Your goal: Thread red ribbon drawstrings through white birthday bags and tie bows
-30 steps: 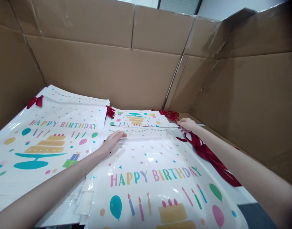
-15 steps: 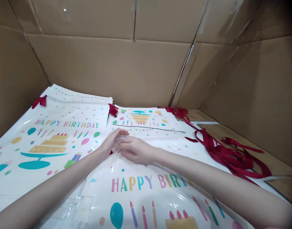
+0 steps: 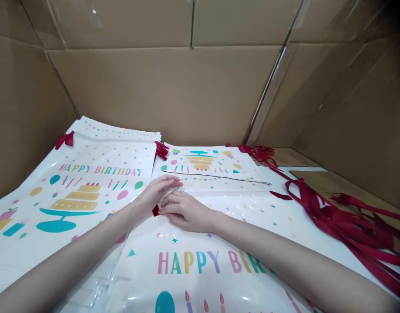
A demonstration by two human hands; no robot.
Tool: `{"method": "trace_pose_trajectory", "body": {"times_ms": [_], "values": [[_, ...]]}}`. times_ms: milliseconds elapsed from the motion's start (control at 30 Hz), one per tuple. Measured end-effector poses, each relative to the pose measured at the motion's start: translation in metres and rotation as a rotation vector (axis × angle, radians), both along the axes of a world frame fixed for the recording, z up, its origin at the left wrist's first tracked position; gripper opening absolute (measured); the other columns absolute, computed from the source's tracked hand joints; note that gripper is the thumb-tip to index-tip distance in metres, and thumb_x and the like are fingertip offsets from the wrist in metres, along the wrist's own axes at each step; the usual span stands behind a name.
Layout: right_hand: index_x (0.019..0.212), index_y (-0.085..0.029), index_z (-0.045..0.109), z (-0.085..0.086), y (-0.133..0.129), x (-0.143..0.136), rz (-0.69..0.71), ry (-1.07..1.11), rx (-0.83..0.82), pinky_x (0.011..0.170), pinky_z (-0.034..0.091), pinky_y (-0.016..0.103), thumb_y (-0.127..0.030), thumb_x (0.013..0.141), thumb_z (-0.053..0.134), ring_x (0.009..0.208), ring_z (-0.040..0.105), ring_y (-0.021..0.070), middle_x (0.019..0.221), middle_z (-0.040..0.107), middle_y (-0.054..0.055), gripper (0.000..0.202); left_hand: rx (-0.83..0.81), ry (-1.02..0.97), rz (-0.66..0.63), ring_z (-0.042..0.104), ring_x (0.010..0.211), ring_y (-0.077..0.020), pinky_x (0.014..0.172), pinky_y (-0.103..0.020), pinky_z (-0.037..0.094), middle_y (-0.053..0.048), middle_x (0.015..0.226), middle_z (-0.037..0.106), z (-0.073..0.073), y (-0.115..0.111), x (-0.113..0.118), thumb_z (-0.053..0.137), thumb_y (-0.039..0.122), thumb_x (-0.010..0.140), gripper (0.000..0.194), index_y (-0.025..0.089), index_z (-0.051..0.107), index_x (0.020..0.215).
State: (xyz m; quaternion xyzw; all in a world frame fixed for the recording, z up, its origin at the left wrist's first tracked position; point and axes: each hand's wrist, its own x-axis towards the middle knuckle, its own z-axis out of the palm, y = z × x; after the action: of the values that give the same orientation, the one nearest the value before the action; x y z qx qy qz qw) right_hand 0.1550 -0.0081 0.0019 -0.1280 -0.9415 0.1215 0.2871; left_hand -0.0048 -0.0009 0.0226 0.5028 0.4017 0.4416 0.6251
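My left hand [image 3: 159, 191] is over the upper left edge of a white printed bag [image 3: 200, 241] lettered "HAPPY BIRTHDAY". Its fingers are bent and close together, and whatever they pinch is hidden. Just right of it, my right hand [image 3: 188, 211] has its fingers curled at the end of a short red ribbon [image 3: 156, 211] that sticks out at the bag's edge. The fingertips of both hands nearly meet. Beyond them, a thin dark wire [image 3: 216, 176] with a looped end lies across the bag's upper part.
At left is a stack of similar bags [image 3: 98, 152], with a red bow [image 3: 65, 140] and ribbon ends [image 3: 161, 150] at its top corners. Long loose red ribbons [image 3: 333, 217] spread at right, a tangled bunch [image 3: 260, 154] behind them. Cardboard walls [image 3: 160, 87] enclose the back and sides.
The view has shifted slightly, so the bags sit a little further right. Both hands stay close together at the bag's edge, and more of the red ribbon shows by the right fingertips.
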Motion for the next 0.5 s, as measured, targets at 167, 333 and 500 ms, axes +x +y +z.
{"method": "trace_pose_trajectory", "body": {"times_ms": [167, 333, 500], "values": [[0.098, -0.017, 0.068, 0.002, 0.0, 0.002, 0.016, -0.005, -0.023, 0.09, 0.045, 0.032, -0.014, 0.086, 0.048, 0.1, 0.057, 0.0175, 0.109, 0.065, 0.006, 0.024, 0.275, 0.401, 0.031, 0.059, 0.094, -0.0205, 0.087, -0.031, 0.044, -0.005, 0.092, 0.066, 0.026, 0.006, -0.032, 0.06, 0.043, 0.079, 0.027, 0.017, 0.063, 0.087], [0.1, -0.015, 0.067, 0.002, 0.0, 0.002, 0.024, -0.011, -0.044, 0.093, 0.044, 0.031, -0.012, 0.085, 0.05, 0.104, 0.058, 0.0174, 0.11, 0.066, 0.006, 0.023, 0.404, 0.988, -0.085, 0.054, 0.087, -0.02, 0.077, -0.029, 0.041, -0.003, 0.091, 0.063, 0.022, 0.003, -0.065, 0.045, 0.052, 0.086, 0.037, 0.02, 0.064, 0.085], [0.099, -0.014, 0.067, 0.0, 0.0, 0.003, 0.031, 0.0, -0.038, 0.097, 0.042, 0.03, -0.013, 0.087, 0.048, 0.107, 0.057, 0.0173, 0.111, 0.067, 0.005, 0.023, 0.509, 1.18, -0.138, 0.051, 0.088, -0.0196, 0.081, -0.03, 0.037, -0.002, 0.087, 0.06, 0.007, 0.009, -0.08, 0.045, 0.056, 0.086, 0.039, 0.021, 0.062, 0.083]]}}
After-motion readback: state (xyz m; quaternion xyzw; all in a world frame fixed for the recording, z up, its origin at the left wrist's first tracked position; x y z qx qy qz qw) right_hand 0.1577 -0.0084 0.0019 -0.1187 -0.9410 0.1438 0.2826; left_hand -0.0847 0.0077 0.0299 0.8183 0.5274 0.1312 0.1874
